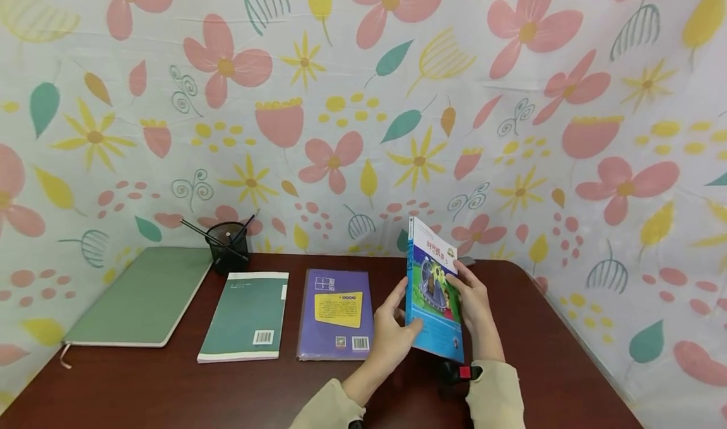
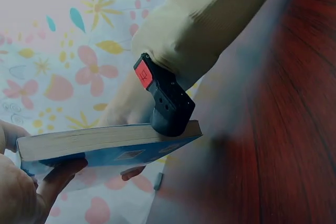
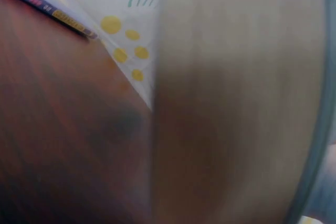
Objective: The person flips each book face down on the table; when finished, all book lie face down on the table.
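Observation:
A paperback book (image 1: 434, 290) with a white, green and blue cover is held up and tilted over the table, its cover showing in the head view. My left hand (image 1: 392, 334) grips its spine side near the bottom, thumb over the cover. On the opposite side my right hand (image 1: 474, 296) holds the book's edge, with fingers on the cover. In the left wrist view the book's page block (image 2: 94, 141) faces the camera, and left-hand fingers (image 2: 58, 179) reach under it. The page edges (image 3: 236, 98) fill much of the right wrist view.
On the brown table (image 1: 250, 391) lie a purple book (image 1: 335, 347), a green book (image 1: 244, 315) and a large green notebook (image 1: 142, 296). Behind them stands a black pen cup (image 1: 230, 258) with pens. A small grey object (image 1: 467, 261) lies near the flowered backdrop (image 1: 352, 221).

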Action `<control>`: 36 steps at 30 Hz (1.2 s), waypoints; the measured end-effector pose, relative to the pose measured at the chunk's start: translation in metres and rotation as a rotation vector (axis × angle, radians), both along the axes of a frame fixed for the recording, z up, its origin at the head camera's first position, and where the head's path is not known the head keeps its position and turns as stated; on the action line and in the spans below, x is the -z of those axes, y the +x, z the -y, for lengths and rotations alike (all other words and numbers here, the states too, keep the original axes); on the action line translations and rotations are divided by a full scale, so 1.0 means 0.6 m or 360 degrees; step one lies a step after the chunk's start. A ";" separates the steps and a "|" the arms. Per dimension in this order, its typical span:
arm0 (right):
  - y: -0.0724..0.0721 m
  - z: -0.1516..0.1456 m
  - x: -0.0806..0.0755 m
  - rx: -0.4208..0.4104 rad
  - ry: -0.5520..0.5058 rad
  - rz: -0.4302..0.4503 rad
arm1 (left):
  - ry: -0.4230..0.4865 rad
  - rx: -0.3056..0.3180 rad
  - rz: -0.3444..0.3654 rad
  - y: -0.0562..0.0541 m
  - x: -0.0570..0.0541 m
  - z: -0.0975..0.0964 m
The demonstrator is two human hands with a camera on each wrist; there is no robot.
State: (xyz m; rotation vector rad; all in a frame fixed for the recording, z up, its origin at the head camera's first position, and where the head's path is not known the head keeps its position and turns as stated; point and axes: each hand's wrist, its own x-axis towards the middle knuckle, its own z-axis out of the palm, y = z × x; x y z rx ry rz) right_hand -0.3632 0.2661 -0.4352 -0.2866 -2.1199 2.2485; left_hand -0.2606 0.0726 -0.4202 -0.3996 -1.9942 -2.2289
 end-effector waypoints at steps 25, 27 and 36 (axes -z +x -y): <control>0.000 0.036 0.001 -0.0032 0.0363 -0.0011 | 0.0136 -0.0201 0.0022 0.003 -0.012 -0.024; 0.004 0.038 -0.009 -0.0034 0.0386 -0.0050 | 0.0131 -0.0206 0.0005 0.003 -0.012 -0.025; 0.021 0.063 -0.071 -0.0101 0.0472 -0.0242 | 0.0104 -0.0202 -0.0063 0.005 -0.014 -0.029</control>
